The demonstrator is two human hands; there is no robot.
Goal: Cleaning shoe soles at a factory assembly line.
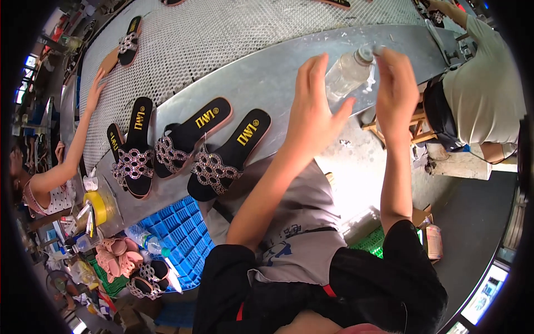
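A small clear bottle (346,76) with a pale cap tilts over the metal table edge, between my two hands. My left hand (312,108) is open on its left, with the thumb spread away from the fingers; whether it touches the bottle I cannot tell. On the other side, my right hand (397,89) has its fingers apart and bent toward the cap, their tips slightly blurred. A small whitish bit (370,81) shows just right of the bottle. Left of my forearm, black slide sandals with jewelled straps, including the nearest sandal (229,153), lie along the table.
A white mesh conveyor (222,50) runs behind the metal ledge (250,69), carrying another sandal (129,44). A co-worker's arm (78,139) reaches over it at left; another person (484,83) sits at right. A blue crate (186,239) and yellow tape roll (96,207) are at lower left.
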